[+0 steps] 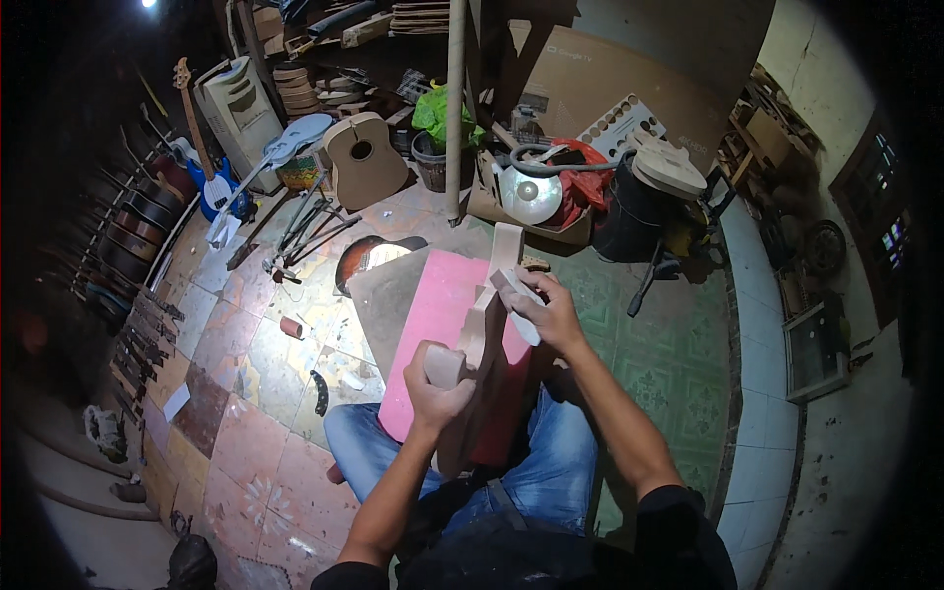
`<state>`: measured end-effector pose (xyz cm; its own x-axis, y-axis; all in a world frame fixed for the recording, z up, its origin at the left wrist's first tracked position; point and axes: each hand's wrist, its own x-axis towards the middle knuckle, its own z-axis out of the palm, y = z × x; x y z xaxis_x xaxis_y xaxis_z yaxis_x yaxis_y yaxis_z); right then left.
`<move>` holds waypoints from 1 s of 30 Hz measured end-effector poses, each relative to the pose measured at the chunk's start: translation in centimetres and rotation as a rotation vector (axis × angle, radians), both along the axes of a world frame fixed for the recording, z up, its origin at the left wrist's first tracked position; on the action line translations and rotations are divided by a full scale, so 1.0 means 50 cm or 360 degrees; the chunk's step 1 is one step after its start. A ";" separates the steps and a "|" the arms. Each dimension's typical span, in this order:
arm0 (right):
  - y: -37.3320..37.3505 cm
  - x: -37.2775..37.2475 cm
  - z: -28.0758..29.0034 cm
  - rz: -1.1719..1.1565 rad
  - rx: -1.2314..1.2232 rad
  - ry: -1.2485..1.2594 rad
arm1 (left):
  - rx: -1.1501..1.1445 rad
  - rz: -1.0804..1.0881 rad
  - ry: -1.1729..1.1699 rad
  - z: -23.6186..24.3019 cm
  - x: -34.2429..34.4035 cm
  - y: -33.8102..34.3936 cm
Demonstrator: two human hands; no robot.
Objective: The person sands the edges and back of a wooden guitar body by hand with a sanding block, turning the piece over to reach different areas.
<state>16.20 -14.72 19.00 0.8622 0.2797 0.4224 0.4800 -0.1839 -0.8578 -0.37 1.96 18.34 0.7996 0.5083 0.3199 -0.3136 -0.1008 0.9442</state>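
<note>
A pale, unpainted wooden guitar body [479,339] stands on its edge between my knees, its curved side facing up. My left hand [438,388] is closed around a blunt wooden part of it on the near left. Over its far right edge, my right hand [553,315] pinches a small greyish sanding block [508,287], with a pale sheet hanging below the fingers. The block is at or against the wood; exact contact I cannot make out. Beneath the body lies a pink padded board [433,315], which reaches toward my lap.
A sunburst guitar body [379,258] lies on the tiles beyond the board. A roll of reddish sandpaper [291,326] and a black curved piece [320,391] are on the floor at left. Guitars line the left wall. A post [455,118], box and black bucket [629,211] stand ahead.
</note>
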 end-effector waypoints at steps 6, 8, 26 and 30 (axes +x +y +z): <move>-0.001 -0.003 -0.044 -0.0146 -0.0125 -0.0133 | 0.0001 0.0050 0.0010 0.013 0.020 -0.003; -0.018 0.008 -0.044 0.0402 0.0329 0.0582 | -0.0018 0.0090 0.0055 0.007 0.017 0.005; -0.022 0.023 0.012 0.0157 -0.0172 -0.0052 | -0.0075 -0.0059 0.0009 0.000 0.005 0.021; -0.001 -0.017 0.040 0.0018 -0.0381 -0.0295 | -0.0089 -0.0023 0.0007 -0.003 -0.009 0.015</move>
<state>15.36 -14.79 21.02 0.7729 0.3994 0.4931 0.6273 -0.3643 -0.6883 -0.82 2.70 18.18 0.8083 0.5137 0.2875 -0.3104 -0.0431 0.9496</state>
